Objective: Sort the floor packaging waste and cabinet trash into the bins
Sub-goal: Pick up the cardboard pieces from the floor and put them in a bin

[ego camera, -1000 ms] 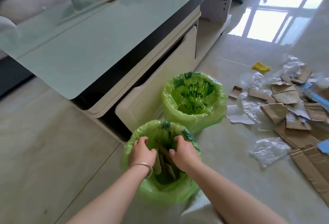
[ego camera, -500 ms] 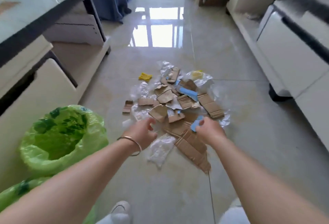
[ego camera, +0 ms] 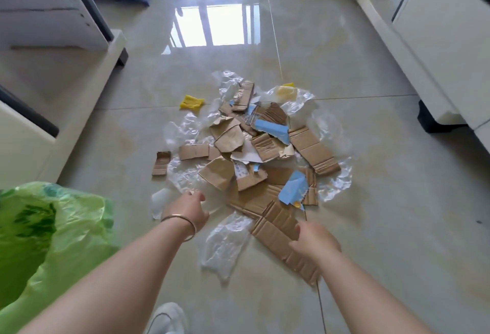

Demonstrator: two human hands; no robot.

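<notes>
- Glossy tiled floor (ego camera: 371, 227) filled the frame, white cabinets along both sides: left cabinet (ego camera: 53, 110), right cabinet (ego camera: 437, 41).
- Green-lined bin (ego camera: 47, 233) sat at lower left, bag mouth open, well apart from the waste.
- Packaging waste pile (ego camera: 252, 153) lay mid-floor: torn cardboard mixed with clear plastic film and blue-faced scraps.
- Long corrugated cardboard strip (ego camera: 278, 235) formed the near edge of the pile.
- Crumpled clear plastic sheet (ego camera: 225, 243) lay just left of that strip, between the two hands.
- Left hand (ego camera: 189, 211), bangle on wrist, was over the pile's near-left edge, fingers curled loosely, nothing gripped.
- Right hand (ego camera: 314, 240) was over the cardboard strip's near end, fingers partly spread; contact couldn't be confirmed.
- Blue scrap (ego camera: 293, 190) sat on cardboard just beyond the right hand.
- Yellow scrap (ego camera: 191, 101) lay alone at far left of the pile.
</notes>
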